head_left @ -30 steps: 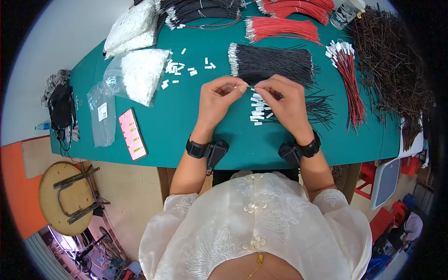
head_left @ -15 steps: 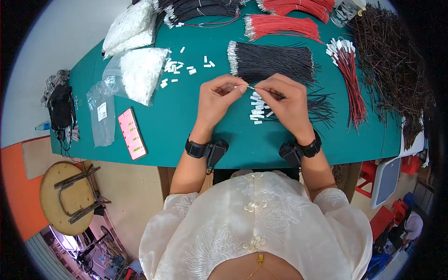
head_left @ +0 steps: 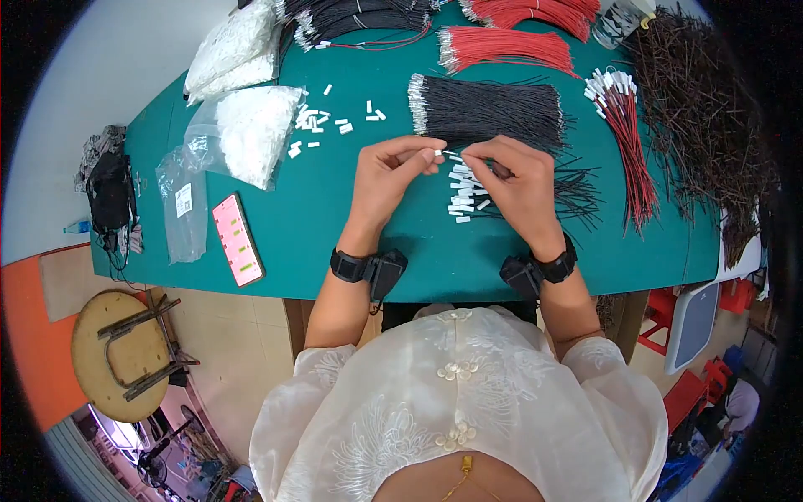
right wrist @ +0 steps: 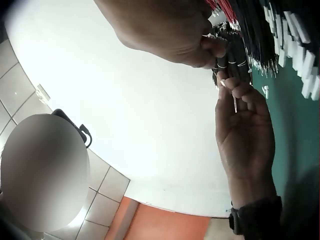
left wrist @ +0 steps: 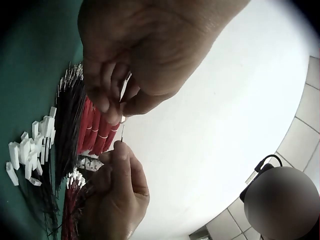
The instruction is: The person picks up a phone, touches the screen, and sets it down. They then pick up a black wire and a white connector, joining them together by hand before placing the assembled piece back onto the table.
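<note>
Thumb and forefinger of my left hand (head_left: pixel 383 176) pinch a small white plastic connector housing (head_left: pixel 437 153). Another white piece (right wrist: pixel 235 103) lies against that hand's curled fingers in the right wrist view. My right hand (head_left: pixel 520 182) pinches a thin wire, whose bare metal tip (left wrist: pixel 122 132) sticks up from the fingertips in the left wrist view. A short gap separates the wire tip from the housing. Below the hands lies a group of black wires (head_left: pixel 577 194) with white housings (head_left: pixel 461 194) on their ends.
Loose white housings (head_left: pixel 314 120) lie beside an open bag of them (head_left: pixel 255 134). Bundles of black wires (head_left: pixel 493 109) and red wires (head_left: pixel 510 54) are behind the hands. Red-and-black wires with white ends (head_left: pixel 623 142) lie right. A pink phone (head_left: pixel 238 240) is at left.
The hands were close together with the wire spanning their fingertips. Now they have drawn slightly apart, the right one moving a little right, and the white housing shows in the left fingertips.
</note>
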Motion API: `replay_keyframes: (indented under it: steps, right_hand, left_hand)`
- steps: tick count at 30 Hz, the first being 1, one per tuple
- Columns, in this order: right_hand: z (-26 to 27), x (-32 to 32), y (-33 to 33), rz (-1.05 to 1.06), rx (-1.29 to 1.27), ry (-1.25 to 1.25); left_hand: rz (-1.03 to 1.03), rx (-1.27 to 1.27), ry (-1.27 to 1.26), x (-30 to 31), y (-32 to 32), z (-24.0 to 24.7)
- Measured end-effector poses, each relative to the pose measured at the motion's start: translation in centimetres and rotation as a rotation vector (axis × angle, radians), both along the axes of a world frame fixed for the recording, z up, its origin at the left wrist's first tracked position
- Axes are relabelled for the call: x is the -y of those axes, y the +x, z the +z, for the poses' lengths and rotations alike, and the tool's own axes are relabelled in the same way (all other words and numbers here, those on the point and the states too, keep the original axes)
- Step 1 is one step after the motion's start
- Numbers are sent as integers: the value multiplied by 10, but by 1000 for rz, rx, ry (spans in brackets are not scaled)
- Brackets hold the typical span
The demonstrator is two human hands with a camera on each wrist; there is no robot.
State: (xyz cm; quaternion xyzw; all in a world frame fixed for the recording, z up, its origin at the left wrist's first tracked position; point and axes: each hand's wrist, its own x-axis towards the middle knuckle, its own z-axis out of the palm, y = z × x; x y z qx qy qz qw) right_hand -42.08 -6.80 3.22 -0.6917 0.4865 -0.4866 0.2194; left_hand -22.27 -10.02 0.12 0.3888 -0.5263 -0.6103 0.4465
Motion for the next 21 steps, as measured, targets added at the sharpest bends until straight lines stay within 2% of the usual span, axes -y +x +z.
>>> replay_keyframes:
  steps: [8, 21]
  right_hand:
    - [-3, 1, -1, 18, -11, -25]
    - [-5, 2, -2, 40, -40, -60]
  left_hand:
    - [16, -23, 55, 0, 0, 1]
    - [-13, 7, 3, 0, 0, 0]
